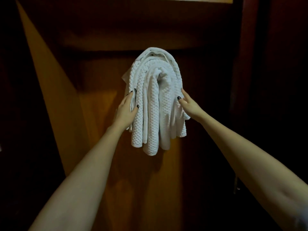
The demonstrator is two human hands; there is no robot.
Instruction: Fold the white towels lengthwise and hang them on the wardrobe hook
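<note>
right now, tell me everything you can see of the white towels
The white towels are several folded layers with a woven, waffle-like texture, draped in nested arches over a support hidden beneath them. Their ends hang at uneven lengths before the brown wooden wardrobe panel. The left hand holds the left layers between thumb and fingers; the right hand touches the right side with fairly straight fingers.
</note>
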